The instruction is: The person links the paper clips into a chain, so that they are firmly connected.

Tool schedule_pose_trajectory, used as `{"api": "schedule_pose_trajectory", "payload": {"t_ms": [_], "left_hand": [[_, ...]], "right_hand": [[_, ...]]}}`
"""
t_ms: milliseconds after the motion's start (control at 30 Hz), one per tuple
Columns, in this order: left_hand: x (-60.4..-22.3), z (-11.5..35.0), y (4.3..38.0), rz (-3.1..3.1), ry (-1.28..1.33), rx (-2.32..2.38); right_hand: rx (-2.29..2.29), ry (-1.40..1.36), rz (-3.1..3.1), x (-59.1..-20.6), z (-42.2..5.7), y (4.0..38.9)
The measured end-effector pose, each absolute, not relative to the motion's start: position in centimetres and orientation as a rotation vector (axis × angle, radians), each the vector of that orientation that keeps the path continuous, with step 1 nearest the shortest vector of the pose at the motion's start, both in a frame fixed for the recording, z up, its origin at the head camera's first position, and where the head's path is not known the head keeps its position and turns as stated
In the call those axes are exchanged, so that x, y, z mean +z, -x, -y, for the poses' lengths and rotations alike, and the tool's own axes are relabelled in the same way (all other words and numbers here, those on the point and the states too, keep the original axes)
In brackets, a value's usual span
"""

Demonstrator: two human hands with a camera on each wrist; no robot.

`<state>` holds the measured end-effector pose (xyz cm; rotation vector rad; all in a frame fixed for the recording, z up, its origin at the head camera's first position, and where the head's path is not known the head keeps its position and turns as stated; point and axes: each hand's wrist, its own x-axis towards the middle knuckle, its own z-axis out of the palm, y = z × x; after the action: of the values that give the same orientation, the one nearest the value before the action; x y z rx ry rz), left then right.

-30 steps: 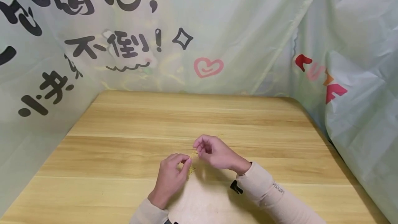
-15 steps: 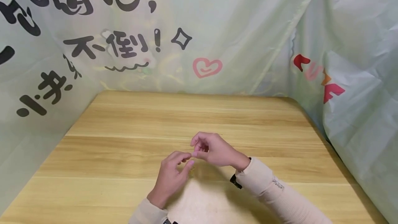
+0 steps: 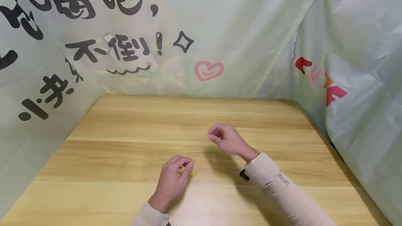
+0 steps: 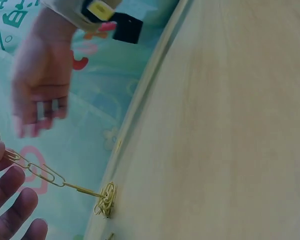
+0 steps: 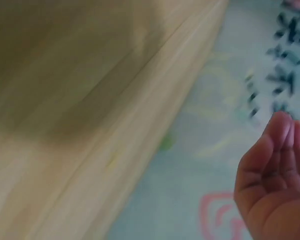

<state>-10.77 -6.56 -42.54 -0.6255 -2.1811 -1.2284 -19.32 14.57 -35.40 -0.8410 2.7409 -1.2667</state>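
Observation:
A chain of gold paper clips (image 4: 47,175) runs down from my left hand (image 3: 173,177), whose thumb and index finger pinch its upper end. At its lower end the links gather in a tangled bunch (image 4: 106,200), which shows beside the left thumb in the head view. Apart from the chain, my right hand (image 3: 228,139) hovers over the table, farther back and to the right. Its fingers are loosely curved with nothing visible between them, as the right wrist view also shows. A single gold paper clip (image 5: 112,161), blurred, lies on the wood near the right hand.
The wooden table (image 3: 132,114) has rounded far corners. Printed cloth sheets (image 3: 251,37) with dark lettering and a pink heart hang behind it and at both sides. A dark wrist camera (image 3: 244,175) shows under the right sleeve.
My right hand has left the chain at the left fingertips and moved away, back and to the right. The left hand stays nearly in place, its thumb and index finger closed together again.

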Motion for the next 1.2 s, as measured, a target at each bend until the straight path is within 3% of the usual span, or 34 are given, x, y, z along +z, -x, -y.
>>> {"api": "schedule_pose_trajectory", "payload": {"t_ms": [267,767,1200], "left_hand": [[-42.2,6.6,10.8,2.216,0.568,-1.325],[-42.4,6.6,10.9,2.205,0.545,-1.422],[-42.3,6.8,10.8,2.22,0.52,-1.411]], "right_hand": [[-0.871,0.497,-2.803,-37.0,-18.0,22.6],[-0.401,0.569,-2.821,-38.7,-16.9,24.9],[-1.273,0.746,-2.451,-37.9,-15.1,21.4]]}}
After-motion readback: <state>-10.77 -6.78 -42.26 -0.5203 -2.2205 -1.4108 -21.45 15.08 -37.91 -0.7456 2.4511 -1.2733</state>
